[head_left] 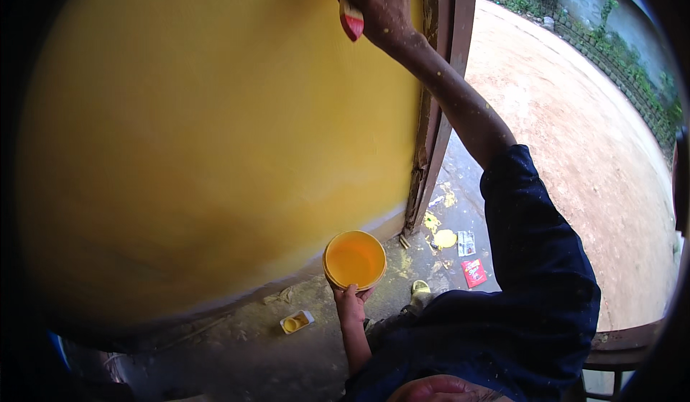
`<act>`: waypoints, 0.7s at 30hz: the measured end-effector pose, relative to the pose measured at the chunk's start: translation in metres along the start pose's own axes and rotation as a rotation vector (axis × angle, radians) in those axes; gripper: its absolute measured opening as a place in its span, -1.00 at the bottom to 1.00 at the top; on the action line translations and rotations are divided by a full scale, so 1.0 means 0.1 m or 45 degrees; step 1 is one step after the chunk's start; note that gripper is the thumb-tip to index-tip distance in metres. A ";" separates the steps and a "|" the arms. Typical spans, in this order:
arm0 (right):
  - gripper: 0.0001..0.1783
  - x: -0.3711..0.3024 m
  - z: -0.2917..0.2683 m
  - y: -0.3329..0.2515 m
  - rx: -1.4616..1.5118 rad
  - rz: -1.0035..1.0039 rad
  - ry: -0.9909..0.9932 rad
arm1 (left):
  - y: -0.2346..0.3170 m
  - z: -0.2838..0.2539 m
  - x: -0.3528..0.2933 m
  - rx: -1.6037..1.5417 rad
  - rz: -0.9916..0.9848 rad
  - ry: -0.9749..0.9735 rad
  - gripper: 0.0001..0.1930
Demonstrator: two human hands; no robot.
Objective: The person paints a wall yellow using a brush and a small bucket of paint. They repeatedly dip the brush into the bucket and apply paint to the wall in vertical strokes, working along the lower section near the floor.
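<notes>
My right hand [384,8] is raised against the upper part of a yellow-painted wall [215,129]. It is closed on a paintbrush [351,25], whose wooden handle with a red end points down below the fingers. The bristles are hidden near the top edge. Lower down, my left hand [350,306] grips a round yellow tub [356,236] from its near side, thumb over the rim. Inside the tub is orange-yellow paint [352,267]. The tub is held out in front of the wall's foot.
A brown wooden frame [429,129] borders the wall on the right. On the floor lie a small white container [297,321] with yellow in it, a red packet [474,273] and yellow paint splashes [444,239]. A yellowish shoe [420,288] shows below. Bare ground [568,150] stretches outside.
</notes>
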State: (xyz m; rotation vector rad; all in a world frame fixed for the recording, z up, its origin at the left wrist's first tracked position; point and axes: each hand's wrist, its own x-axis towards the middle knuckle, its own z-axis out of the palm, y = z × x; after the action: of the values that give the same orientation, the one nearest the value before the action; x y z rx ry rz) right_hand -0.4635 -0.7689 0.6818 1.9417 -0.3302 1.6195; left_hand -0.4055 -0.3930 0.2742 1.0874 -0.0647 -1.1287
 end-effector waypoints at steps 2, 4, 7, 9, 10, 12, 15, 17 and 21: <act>-0.46 -0.77 0.04 -0.39 0.073 -0.062 -0.207 | 0.02 0.01 0.01 0.002 0.019 0.039 -0.24; -0.41 -1.58 -0.10 -0.80 0.195 -0.085 -0.544 | 0.05 0.02 0.02 0.046 0.033 0.035 -0.21; -0.46 -2.45 -0.30 -1.18 0.367 -0.010 -1.374 | 0.13 -0.01 0.02 0.051 0.029 -0.021 -0.20; -0.57 -2.56 -0.34 -1.16 0.635 0.372 -1.562 | 0.15 -0.02 -0.02 0.028 0.085 -0.039 -0.22; -0.60 -2.43 -0.34 -1.06 0.723 0.611 -1.575 | 0.17 -0.01 -0.03 0.060 0.070 -0.001 -0.21; -0.66 -1.83 -0.24 -0.77 0.895 0.640 -0.918 | 0.19 0.01 -0.02 0.054 0.124 0.003 -0.20; -0.63 -0.54 -0.26 -0.28 0.996 0.749 -0.235 | 0.17 0.02 0.02 0.020 0.074 0.004 -0.22; -0.69 0.24 -0.24 0.00 0.773 0.755 0.099 | 0.14 0.02 0.06 0.026 0.033 -0.025 -0.23; -0.62 0.71 0.01 0.12 0.871 0.691 0.389 | 0.08 0.01 0.07 0.009 0.033 -0.017 -0.26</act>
State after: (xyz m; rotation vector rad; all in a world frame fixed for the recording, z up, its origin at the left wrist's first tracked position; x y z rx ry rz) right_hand -0.4525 -0.7668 0.7529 2.1336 -0.1979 2.6175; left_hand -0.3966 -0.3989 0.2770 1.0823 -0.0933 -1.1135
